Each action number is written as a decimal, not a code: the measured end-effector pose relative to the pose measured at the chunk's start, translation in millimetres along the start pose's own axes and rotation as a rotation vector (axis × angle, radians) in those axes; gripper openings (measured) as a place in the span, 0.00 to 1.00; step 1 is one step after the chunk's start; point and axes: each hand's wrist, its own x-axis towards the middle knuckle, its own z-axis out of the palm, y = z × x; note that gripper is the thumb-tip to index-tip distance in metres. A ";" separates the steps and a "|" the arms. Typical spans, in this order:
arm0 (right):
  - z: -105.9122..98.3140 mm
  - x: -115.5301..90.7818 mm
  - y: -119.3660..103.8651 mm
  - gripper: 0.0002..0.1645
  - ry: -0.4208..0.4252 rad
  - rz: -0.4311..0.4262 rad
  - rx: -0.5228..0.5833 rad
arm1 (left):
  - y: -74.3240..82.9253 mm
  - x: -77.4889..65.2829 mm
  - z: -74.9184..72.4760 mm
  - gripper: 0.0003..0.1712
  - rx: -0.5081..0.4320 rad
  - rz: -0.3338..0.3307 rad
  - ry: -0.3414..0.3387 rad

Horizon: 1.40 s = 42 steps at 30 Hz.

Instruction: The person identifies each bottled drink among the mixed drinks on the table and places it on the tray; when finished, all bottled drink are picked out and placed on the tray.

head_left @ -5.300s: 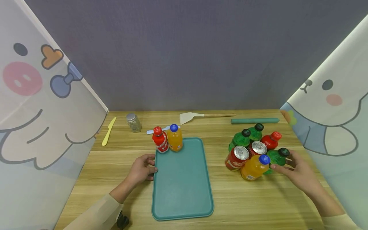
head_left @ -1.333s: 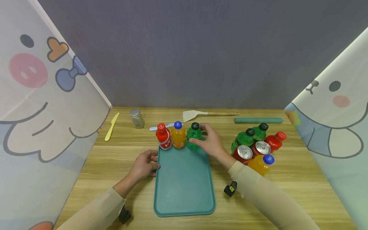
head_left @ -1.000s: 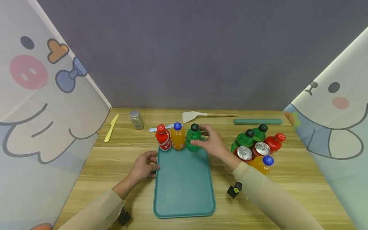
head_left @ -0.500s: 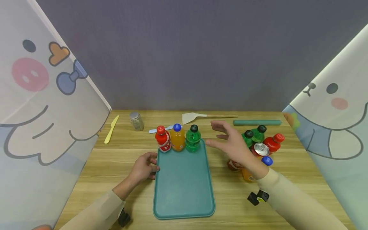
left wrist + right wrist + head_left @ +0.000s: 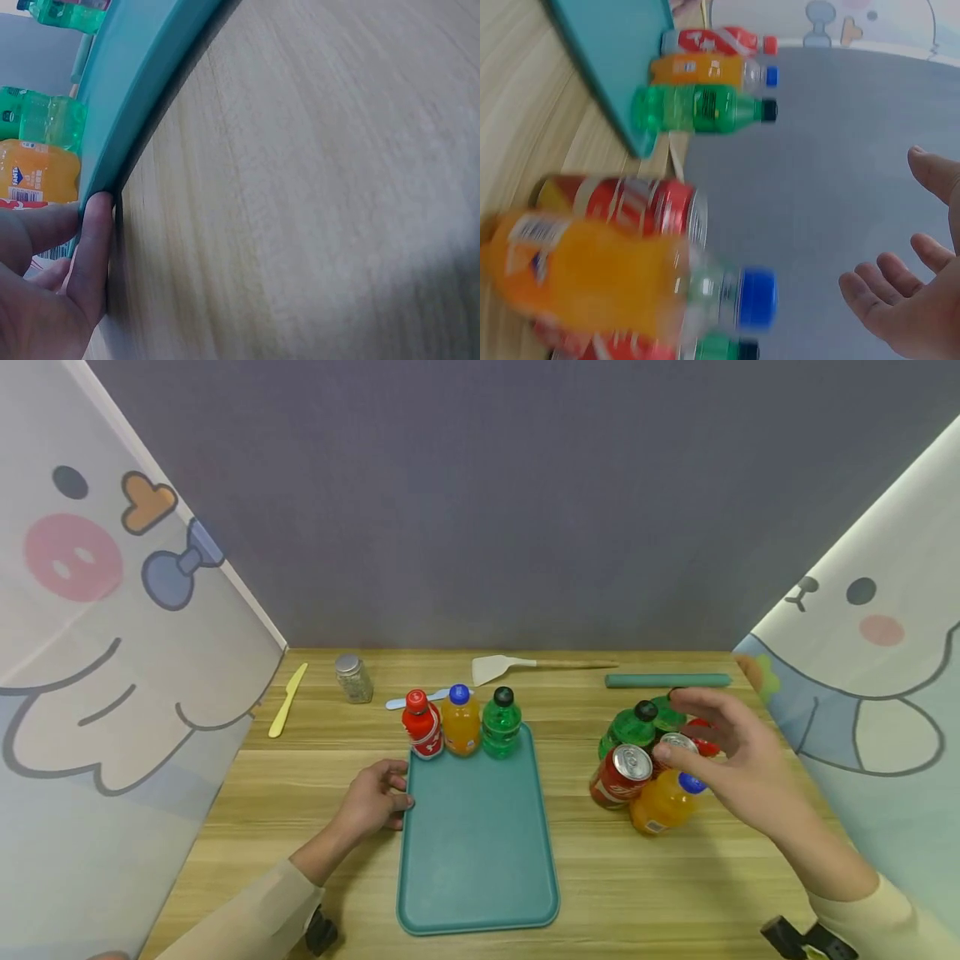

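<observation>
My left hand (image 5: 375, 797) is at the left edge of a teal tray (image 5: 480, 852), pinching its rim; the left wrist view shows fingers (image 5: 94, 247) against that rim. At the tray's far end stand a red-labelled bottle (image 5: 423, 731), an orange soda bottle (image 5: 461, 727) and a green soda bottle (image 5: 501, 727). My right hand (image 5: 750, 768) hovers, fingers spread and holding nothing, over a cluster at the right. That cluster has a red can (image 5: 621, 781), another orange soda bottle (image 5: 663, 806), green bottles (image 5: 628, 731), and a second can and red-capped bottle partly hidden behind the hand.
Along the back lie a white spatula (image 5: 491, 669) with a wooden handle and a teal rod (image 5: 667, 680). A pale blue knife (image 5: 397, 703) is behind the bottles. At the left are a spice jar (image 5: 354, 681) and a yellow knife (image 5: 287, 702). Walls border the table.
The right hand brought a green soda bottle from the right cluster to the tray's far end, let go, and moved back right over the cluster. The left hand stayed at the tray.
</observation>
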 end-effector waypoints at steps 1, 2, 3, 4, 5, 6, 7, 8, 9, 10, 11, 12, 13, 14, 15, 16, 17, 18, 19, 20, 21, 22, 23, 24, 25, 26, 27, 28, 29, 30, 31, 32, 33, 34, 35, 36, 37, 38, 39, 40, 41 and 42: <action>-5.4 -4.2 1.2 0.40 0.011 0.009 -0.011 | 0.2 -0.1 -0.2 0.32 0.002 -0.002 0.002; -10.3 -8.4 2.8 0.40 0.022 0.012 -0.018 | 0.5 -0.3 -0.5 0.32 0.003 -0.005 0.003; -14.6 -12.6 4.7 0.40 0.033 0.015 -0.028 | 0.5 -0.4 -0.8 0.31 0.007 -0.007 0.005; -18.2 -16.6 6.8 0.41 0.043 0.013 -0.034 | 0.5 -0.6 -1.1 0.31 0.010 -0.009 0.005; -21.5 -20.6 9.2 0.42 0.050 0.012 -0.043 | 0.5 -0.7 -1.3 0.31 0.013 -0.010 0.003; -24.2 -24.8 11.9 0.41 0.052 0.020 -0.053 | 0.7 -1.0 -1.5 0.31 0.014 -0.012 0.003; -26.7 -29.1 14.8 0.41 0.053 0.033 -0.063 | 0.8 -1.2 -1.5 0.32 0.014 -0.013 0.002; -29.1 -33.6 17.9 0.41 0.054 0.048 -0.075 | 1.1 -1.4 -1.5 0.32 0.013 -0.014 0.001; -31.1 -38.2 20.9 0.40 0.056 0.068 -0.086 | 1.3 -1.6 -1.3 0.31 0.012 -0.014 -0.001; -32.7 -42.8 24.2 0.40 0.057 0.087 -0.095 | 1.7 -1.9 -1.0 0.32 0.007 -0.014 -0.003; -34.1 -47.4 27.5 0.39 0.059 0.106 -0.104 | 1.9 -2.1 -0.7 0.32 0.003 -0.014 -0.005; -35.3 -51.7 31.0 0.39 0.058 0.123 -0.112 | 2.0 -2.2 -0.2 0.32 -0.001 -0.015 -0.008; -35.2 -55.6 34.2 0.38 0.057 0.140 -0.114 | 1.6 -2.4 -0.4 0.32 -0.003 -0.016 -0.011; -34.7 -59.4 37.5 0.38 0.052 0.155 -0.114 | 1.4 -2.6 -0.4 0.32 -0.007 -0.017 -0.013; -33.9 -62.7 40.9 0.38 0.043 0.168 -0.116 | 1.2 -2.7 -0.3 0.32 -0.010 -0.018 -0.014; -32.5 -65.6 44.1 0.38 0.031 0.183 -0.115 | 0.8 -2.9 -0.3 0.32 -0.011 -0.019 -0.015; -30.7 -68.2 47.0 0.38 0.019 0.197 -0.115 | 0.4 -2.9 -0.2 0.32 -0.011 -0.020 -0.015; -28.4 -70.5 50.1 0.38 0.007 0.207 -0.118 | 0.2 -3.0 0.0 0.32 -0.010 -0.020 -0.013; -25.8 -72.8 52.8 0.38 -0.005 0.220 -0.118 | 0.1 -3.1 0.1 0.31 -0.009 -0.021 -0.010; -23.2 -74.9 55.5 0.37 -0.016 0.234 -0.121 | 0.2 -3.3 0.3 0.31 -0.009 -0.021 -0.008; -20.3 -76.6 58.1 0.37 -0.025 0.247 -0.126 | 0.4 -3.4 0.3 0.31 -0.007 -0.023 -0.006; -17.3 -78.3 60.5 0.37 -0.034 0.261 -0.126 | 0.4 -3.5 0.3 0.31 -0.005 -0.023 -0.005; -14.1 -79.9 63.0 0.37 -0.043 0.271 -0.129 | 0.6 -3.6 0.2 0.31 -0.004 -0.024 -0.006; -11.2 -81.2 65.6 0.37 -0.050 0.280 -0.131 | 0.8 -3.7 0.0 0.31 -0.002 -0.025 -0.006; -8.5 -82.4 68.1 0.37 -0.058 0.290 -0.130 | 1.1 -3.7 -0.2 0.31 -0.003 -0.026 -0.007; -5.7 -83.3 70.7 0.37 -0.064 0.299 -0.130 | 1.2 -3.6 -0.3 0.31 -0.003 -0.025 -0.007; -2.8 -84.2 72.9 0.37 -0.071 0.305 -0.128 | 1.4 -3.4 -0.5 0.31 -0.003 -0.024 -0.008; -0.8 -84.8 74.9 0.37 -0.080 0.315 -0.124 | 1.2 -3.2 -0.4 0.31 -0.005 -0.022 -0.009; 1.1 -85.2 76.8 0.37 -0.085 0.323 -0.122 | 1.2 -3.0 -0.2 0.31 -0.005 -0.020 -0.009; 2.7 -85.4 78.2 0.38 -0.089 0.332 -0.118 | 1.1 -2.7 0.0 0.31 -0.006 -0.017 -0.009; 4.1 -85.6 79.4 0.39 -0.092 0.341 -0.116 | 1.2 -2.3 0.2 0.31 -0.007 -0.014 -0.008; 5.4 -85.7 80.2 0.39 -0.095 0.350 -0.113 | 1.1 -2.0 0.4 0.31 -0.006 -0.011 -0.007; 6.5 -85.7 80.6 0.40 -0.097 0.356 -0.108 | 1.1 -1.8 0.5 0.31 -0.007 -0.009 -0.006; 7.3 -85.6 81.1 0.40 -0.094 0.359 -0.102 | 1.0 -1.5 0.5 0.31 -0.007 -0.006 -0.005; 8.3 -85.6 81.7 0.40 -0.090 0.358 -0.098 | 1.0 -1.4 0.5 0.31 -0.007 -0.004 -0.004; 9.2 -85.5 82.0 0.40 -0.086 0.356 -0.095 | 0.8 -1.3 0.5 0.32 -0.007 -0.002 -0.004; 10.1 -85.4 82.3 0.40 -0.083 0.354 -0.095 | 0.7 -1.3 0.5 0.32 -0.009 -0.001 -0.003; 10.9 -85.5 82.4 0.40 -0.079 0.352 -0.093 | 0.6 -1.3 0.4 0.32 -0.010 -0.001 -0.003; 11.7 -85.4 82.8 0.40 -0.075 0.350 -0.091 | 0.6 -1.4 0.4 0.32 -0.012 -0.002 -0.004; 12.4 -85.3 82.9 0.40 -0.071 0.348 -0.092 | 0.5 -1.4 0.3 0.32 -0.013 -0.002 -0.004; 13.1 -85.2 83.3 0.40 -0.068 0.345 -0.094 | 0.3 -1.5 0.3 0.32 -0.013 -0.002 -0.005; 13.6 -84.9 83.7 0.41 -0.064 0.344 -0.098 | 0.3 -1.6 0.3 0.32 -0.014 -0.003 -0.005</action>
